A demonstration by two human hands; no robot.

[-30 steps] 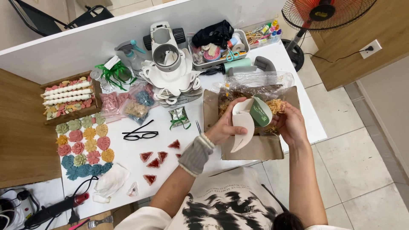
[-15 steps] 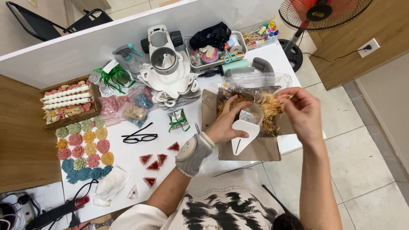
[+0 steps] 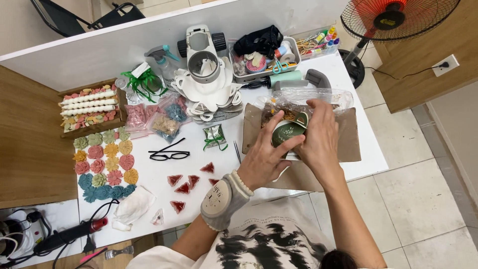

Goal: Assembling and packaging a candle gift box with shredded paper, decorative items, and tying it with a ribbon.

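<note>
Both hands are on a small round green tin (image 3: 288,132), which sits over the open cardboard box (image 3: 348,137) at the right end of the white table (image 3: 149,174).

Left hand (image 3: 264,159): fingers curled around the tin's near and left side, thumb up along its rim. Closed grip, holding the tin. Grey wrist pad (image 3: 221,199) strapped on that forearm, just below the box's near-left corner.

Right hand (image 3: 318,139): palm down over the tin's right side, fingers bent on its edge. Can't tell whether it grips the tin or only presses on it; fingertips are hidden.

Inside the box: brown shredded filler (image 3: 274,112) under a clear plastic bag (image 3: 308,94), at the box's far edge, just behind the tin.

Rest, all placed from the box:
- Left of it, near: small green-ribboned packet (image 3: 215,137), then black glasses (image 3: 169,152).
- Left and towards the person: red triangular pieces (image 3: 186,182), spread apart.
- Far left: rows of flat leaf and flower shapes (image 3: 104,162) in pink, yellow, green, teal.
- Behind-left: white stand with a grey ring (image 3: 206,65), stacked white dishes around it.
- Behind: tray of craft bits (image 3: 266,55).
- Behind-right, off the table: red fan (image 3: 398,17).
</note>
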